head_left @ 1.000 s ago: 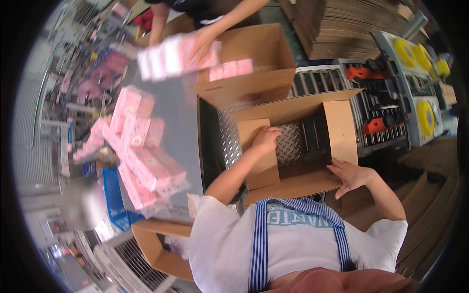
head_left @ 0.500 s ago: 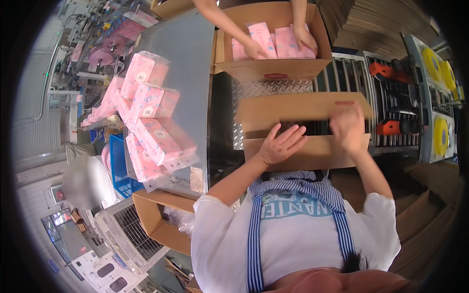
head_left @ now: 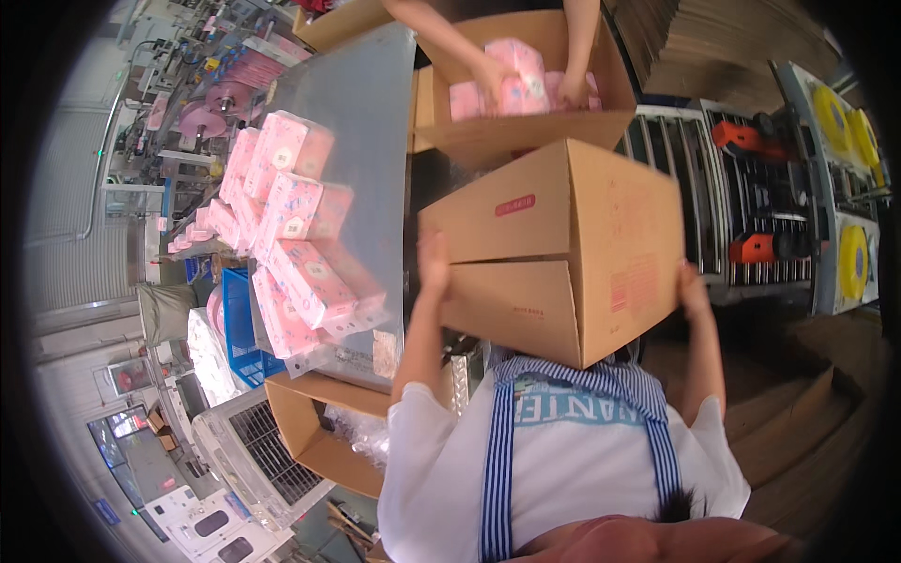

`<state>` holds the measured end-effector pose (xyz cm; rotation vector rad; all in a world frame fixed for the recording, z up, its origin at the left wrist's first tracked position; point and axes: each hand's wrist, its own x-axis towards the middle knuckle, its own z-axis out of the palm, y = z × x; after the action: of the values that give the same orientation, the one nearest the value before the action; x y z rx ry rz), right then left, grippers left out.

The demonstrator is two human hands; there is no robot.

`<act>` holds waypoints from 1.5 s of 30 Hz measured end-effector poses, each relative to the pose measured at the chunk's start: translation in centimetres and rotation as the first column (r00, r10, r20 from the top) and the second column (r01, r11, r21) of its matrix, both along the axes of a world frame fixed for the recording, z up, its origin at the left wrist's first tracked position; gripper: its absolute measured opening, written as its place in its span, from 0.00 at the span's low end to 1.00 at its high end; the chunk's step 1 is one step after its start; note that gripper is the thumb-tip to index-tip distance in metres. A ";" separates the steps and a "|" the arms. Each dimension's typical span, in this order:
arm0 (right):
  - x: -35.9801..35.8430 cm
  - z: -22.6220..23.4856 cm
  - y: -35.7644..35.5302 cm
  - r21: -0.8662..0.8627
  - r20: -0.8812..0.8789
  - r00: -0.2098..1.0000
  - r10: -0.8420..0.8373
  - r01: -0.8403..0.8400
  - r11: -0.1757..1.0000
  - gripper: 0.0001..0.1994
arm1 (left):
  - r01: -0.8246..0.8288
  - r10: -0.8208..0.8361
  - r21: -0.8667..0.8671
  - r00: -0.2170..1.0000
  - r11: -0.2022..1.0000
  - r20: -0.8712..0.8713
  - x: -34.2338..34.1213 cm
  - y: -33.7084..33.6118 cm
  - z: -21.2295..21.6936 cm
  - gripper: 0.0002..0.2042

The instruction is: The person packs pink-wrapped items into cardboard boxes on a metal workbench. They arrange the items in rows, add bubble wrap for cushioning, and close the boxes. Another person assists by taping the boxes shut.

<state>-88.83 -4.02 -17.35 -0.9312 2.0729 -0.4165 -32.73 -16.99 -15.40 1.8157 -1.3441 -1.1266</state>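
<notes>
A brown cardboard box (head_left: 619, 244) is raised and tilted in front of my body, one side turned to the right and its two flaps folded in with a narrow gap between them. My left hand (head_left: 434, 265) grips its left edge, partly blurred. At the opposite side my right hand (head_left: 693, 287) presses against the box, its fingers partly hidden behind it. Just beyond stands an open carton (head_left: 526, 136) with pink tissue packs (head_left: 519, 80) inside. Another person's hands (head_left: 495, 83) are in that carton, holding one of the packs.
Pink packs (head_left: 298, 206) are piled on a grey metal table (head_left: 371, 122) to the left. A roller conveyor (head_left: 671, 150) and a machine with yellow tape rolls (head_left: 852, 258) lie right. An open box (head_left: 324, 446) with clear plastic stands near left. Flat cardboard (head_left: 723, 47) is stacked far right.
The box has been lifted and turned, its flaps now folded shut. My hands have gone from its flaps to its two sides. The other person has raised a pack.
</notes>
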 end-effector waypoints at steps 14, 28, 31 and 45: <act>22.9 25.8 -8.6 -0.587 -0.331 0.304 0.893 -0.808 0.057 0.14 | 0.032 0.200 0.341 0.757 0.939 -0.622 0.8 0.2 14.5 0.37; -3.4 6.8 -5.2 -0.206 0.071 0.991 0.110 -0.093 0.974 0.17 | -0.104 0.131 0.204 0.984 0.973 -0.121 2.1 6.6 -0.6 0.17; 0.6 7.5 -5.8 -0.256 0.010 0.984 0.176 -0.167 0.952 0.16 | -0.019 -0.022 0.070 0.843 0.997 0.538 0.6 5.4 -3.5 0.21; 41.7 12.9 -18.6 -0.559 -0.158 0.815 0.557 -0.539 0.630 0.15 | -0.548 0.376 -0.144 0.338 0.824 0.863 42.4 13.5 14.8 0.31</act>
<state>-47.15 -22.58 -4.45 -1.8512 1.5092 -0.7427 9.66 -3.48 -0.65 2.8554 -1.0122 0.1200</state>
